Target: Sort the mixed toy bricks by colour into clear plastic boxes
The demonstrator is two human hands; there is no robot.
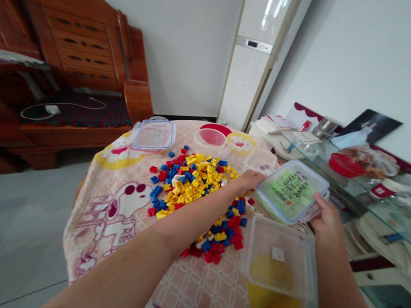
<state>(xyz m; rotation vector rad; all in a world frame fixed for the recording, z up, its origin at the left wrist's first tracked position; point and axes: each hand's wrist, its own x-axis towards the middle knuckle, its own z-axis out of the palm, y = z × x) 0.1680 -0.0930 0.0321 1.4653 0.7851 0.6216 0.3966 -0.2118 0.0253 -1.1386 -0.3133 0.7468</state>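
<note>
A rectangular clear plastic food container [290,192] with a blue-edged lid is held between my two hands at the right of the table. Something bright green and dark lettering show at its top. My left hand [251,180] is closed at its left edge, the fingers partly hidden behind it. On the opposite side my right hand [327,217] grips the edge, thumb on top. A big loose pile of toy building bricks [194,184] in yellow, blue, red and white lies left of the container, partly behind my left forearm.
A clear plastic box [287,280] stands nearest me at right. A blue-edged lid [155,134], a round clear tub [209,141] and another clear box [261,161] sit at the table's far side. A glass-topped counter [389,206] with clutter runs along the right; a wooden bench [69,47] is left.
</note>
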